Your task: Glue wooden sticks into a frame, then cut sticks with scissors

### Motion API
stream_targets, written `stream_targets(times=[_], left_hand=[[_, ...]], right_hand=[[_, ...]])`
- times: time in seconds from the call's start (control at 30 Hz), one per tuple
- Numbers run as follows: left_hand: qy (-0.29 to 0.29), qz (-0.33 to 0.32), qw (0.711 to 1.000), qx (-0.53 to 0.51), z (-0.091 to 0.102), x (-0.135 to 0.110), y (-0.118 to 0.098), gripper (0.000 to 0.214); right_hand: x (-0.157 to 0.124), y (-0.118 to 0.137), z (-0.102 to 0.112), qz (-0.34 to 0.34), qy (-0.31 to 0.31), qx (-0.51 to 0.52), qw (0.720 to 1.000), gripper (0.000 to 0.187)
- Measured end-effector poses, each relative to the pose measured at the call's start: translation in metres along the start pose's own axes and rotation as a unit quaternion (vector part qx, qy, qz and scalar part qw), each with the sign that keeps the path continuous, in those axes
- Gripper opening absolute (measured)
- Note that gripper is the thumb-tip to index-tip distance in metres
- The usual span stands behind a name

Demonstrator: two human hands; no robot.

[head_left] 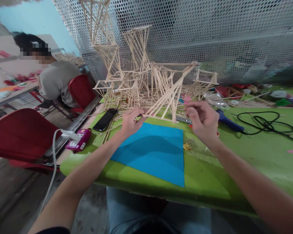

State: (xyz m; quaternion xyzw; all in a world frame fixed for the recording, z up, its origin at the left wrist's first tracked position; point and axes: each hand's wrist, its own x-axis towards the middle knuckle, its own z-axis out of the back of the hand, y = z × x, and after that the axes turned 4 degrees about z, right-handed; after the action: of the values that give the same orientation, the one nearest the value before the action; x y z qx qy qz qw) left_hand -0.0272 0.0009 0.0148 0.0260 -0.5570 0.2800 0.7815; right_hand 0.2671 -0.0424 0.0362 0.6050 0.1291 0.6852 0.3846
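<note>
My left hand [130, 122] is closed in a pinch on the lower left corner of a tilted wooden stick frame [169, 89] that rests on the green table [258, 152]. My right hand [202, 118] hovers at the frame's lower right end with its fingers curled together; what they hold, if anything, is hidden. A blue paper sheet [153, 152] lies flat just in front of both hands. Taller stick towers [136, 61] stand behind the frame.
A black phone [104, 119], a pink power bank [79, 139] with a white cable, a blue glue gun [228, 122] and a black cord [263, 122] lie around. A perforated metal screen [210, 32] backs the table. A person sits at the left near red chairs [19, 135].
</note>
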Motion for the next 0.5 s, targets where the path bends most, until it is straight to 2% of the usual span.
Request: stream_targets(times=[0.13, 0.2, 0.37, 0.5], left_hand=[[0.014, -0.070, 0.997, 0.008, -0.0006, -0.0012, 0.0010, 0.009], [0.037, -0.092, 0.995, 0.007, -0.0007, -0.0023, 0.0017, 0.007], [0.091, -0.118, 0.989, -0.001, 0.0011, -0.0006, 0.0002, 0.012], [0.133, -0.106, 0.985, -0.004, 0.0021, 0.0021, -0.0050, 0.026]], right_hand=[[0.0016, 0.0008, -0.0019, -0.032, 0.094, 0.040, 0.994, 0.029], [0.0021, 0.0002, -0.0026, -0.052, 0.120, 0.044, 0.990, 0.027], [0.0026, -0.0005, -0.0041, -0.069, 0.125, 0.059, 0.988, 0.028], [0.0025, -0.0016, -0.0073, -0.088, 0.094, 0.061, 0.990, 0.029]])
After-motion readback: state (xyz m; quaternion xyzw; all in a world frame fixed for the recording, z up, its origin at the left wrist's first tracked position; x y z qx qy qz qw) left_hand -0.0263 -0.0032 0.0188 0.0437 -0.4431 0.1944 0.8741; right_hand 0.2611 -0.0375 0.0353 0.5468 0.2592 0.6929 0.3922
